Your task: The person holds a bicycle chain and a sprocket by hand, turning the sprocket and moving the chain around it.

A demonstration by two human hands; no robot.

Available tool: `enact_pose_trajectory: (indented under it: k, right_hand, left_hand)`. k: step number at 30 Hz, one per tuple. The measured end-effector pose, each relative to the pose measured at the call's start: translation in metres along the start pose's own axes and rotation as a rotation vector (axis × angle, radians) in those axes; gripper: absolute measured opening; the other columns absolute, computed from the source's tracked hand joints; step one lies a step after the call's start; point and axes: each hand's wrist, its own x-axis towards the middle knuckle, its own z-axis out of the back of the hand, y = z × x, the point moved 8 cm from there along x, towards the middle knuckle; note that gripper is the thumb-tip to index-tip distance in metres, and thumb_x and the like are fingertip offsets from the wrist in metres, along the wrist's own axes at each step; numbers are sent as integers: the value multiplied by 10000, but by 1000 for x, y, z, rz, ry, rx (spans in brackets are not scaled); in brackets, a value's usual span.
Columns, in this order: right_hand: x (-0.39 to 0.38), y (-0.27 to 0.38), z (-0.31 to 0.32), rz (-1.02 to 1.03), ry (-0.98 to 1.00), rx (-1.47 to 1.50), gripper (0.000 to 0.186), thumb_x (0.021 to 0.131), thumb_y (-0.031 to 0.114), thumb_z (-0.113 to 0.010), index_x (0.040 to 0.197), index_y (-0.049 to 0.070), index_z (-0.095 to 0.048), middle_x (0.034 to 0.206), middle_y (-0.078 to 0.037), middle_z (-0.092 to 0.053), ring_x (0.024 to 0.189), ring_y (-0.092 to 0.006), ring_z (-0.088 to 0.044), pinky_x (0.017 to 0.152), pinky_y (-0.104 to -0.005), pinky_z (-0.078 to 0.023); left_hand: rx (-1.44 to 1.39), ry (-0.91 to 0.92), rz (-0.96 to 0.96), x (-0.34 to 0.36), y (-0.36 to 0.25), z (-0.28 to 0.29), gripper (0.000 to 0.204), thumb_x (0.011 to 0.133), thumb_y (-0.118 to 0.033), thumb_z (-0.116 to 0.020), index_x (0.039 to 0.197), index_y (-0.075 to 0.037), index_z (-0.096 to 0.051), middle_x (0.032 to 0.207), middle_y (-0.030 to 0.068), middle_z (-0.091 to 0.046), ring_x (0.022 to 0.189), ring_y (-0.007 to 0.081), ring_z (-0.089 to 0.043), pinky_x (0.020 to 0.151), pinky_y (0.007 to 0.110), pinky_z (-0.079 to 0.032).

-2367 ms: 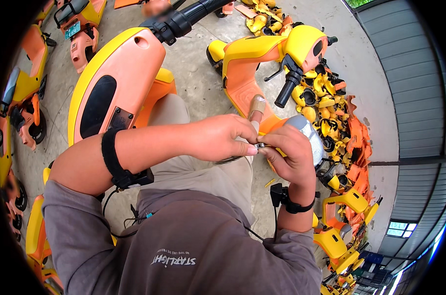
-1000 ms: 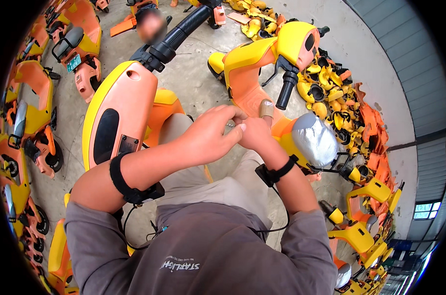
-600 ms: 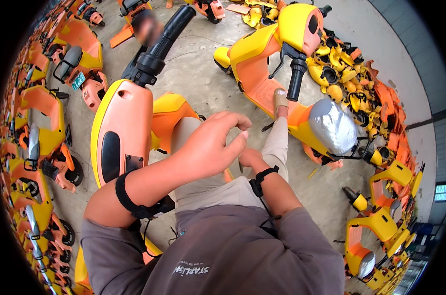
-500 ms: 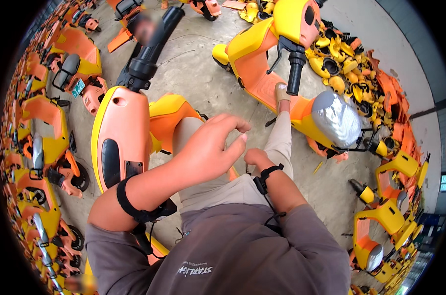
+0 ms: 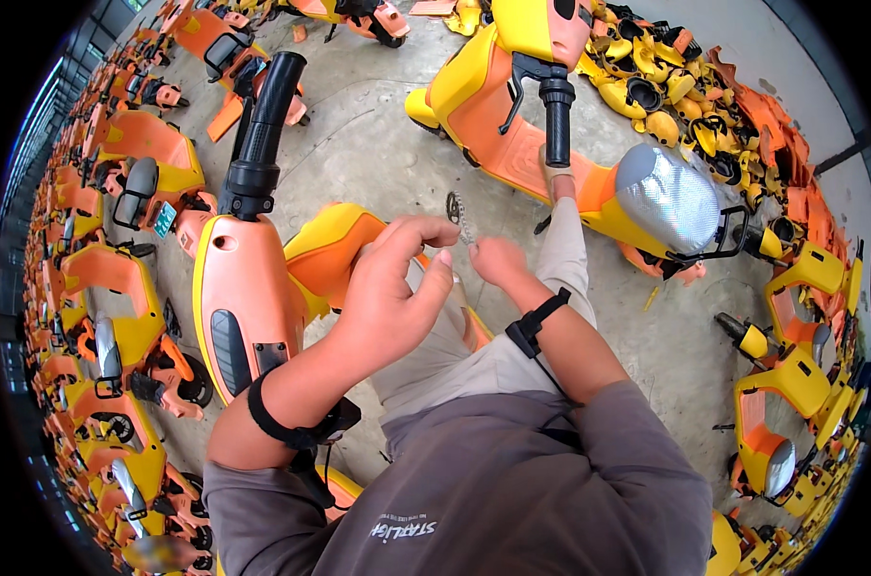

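My left hand (image 5: pixel 397 288) is raised in front of my waist, its fingers bent and the thumb apart from the index finger, with nothing visible between them. Close beside it, my right hand (image 5: pixel 498 261) is closed, knuckles up. From its fingers a short metal chain-like strip (image 5: pixel 463 223) reaches away from me, passing near my left fingertips; a dark oval part shows at its far end. Exactly how the strip is gripped is hidden. To my left stands an orange and yellow scooter (image 5: pixel 248 278) with a black handlebar grip (image 5: pixel 267 120).
Another yellow and orange scooter (image 5: pixel 493 106), its seat under silvery wrap (image 5: pixel 668 200), stands ahead right; my foot is by its footboard. Rows of scooters (image 5: pixel 119 317) fill the left. Yellow and orange body panels (image 5: pixel 656 86) are heaped along the right wall. Concrete floor (image 5: pixel 378 144) lies between.
My view has shifted, and both scooters now sit differently in it. My hands have come closer together and the left has turned more upright. The chain-like strip has come into sight.
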Motion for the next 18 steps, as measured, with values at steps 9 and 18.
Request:
enact_pose_trajectory:
  k: [9,18]
  right_hand:
    - [-7,58,130,197,-235,-115,324,874,306,-560,829,28,-721,836,-203,-700,830,-401,-680,751,-493,-541]
    - [-116,175,294,650,-824,64,276,872,257,-619,698,42,-622,674,-150,-632,675,-356,-637,611,-478,-487]
  left_hand:
    - [15,-17,25,-1,0,5,239,916,-27,-591,1155,-12,-600,1094,98,-644,1033,201,-605,896,320,-473]
    - [-547,-345,513,4,55,34,563,1044,-389,-416,1479,-40,-331,1423,152,-440,1229,262,-520,978,425,-469]
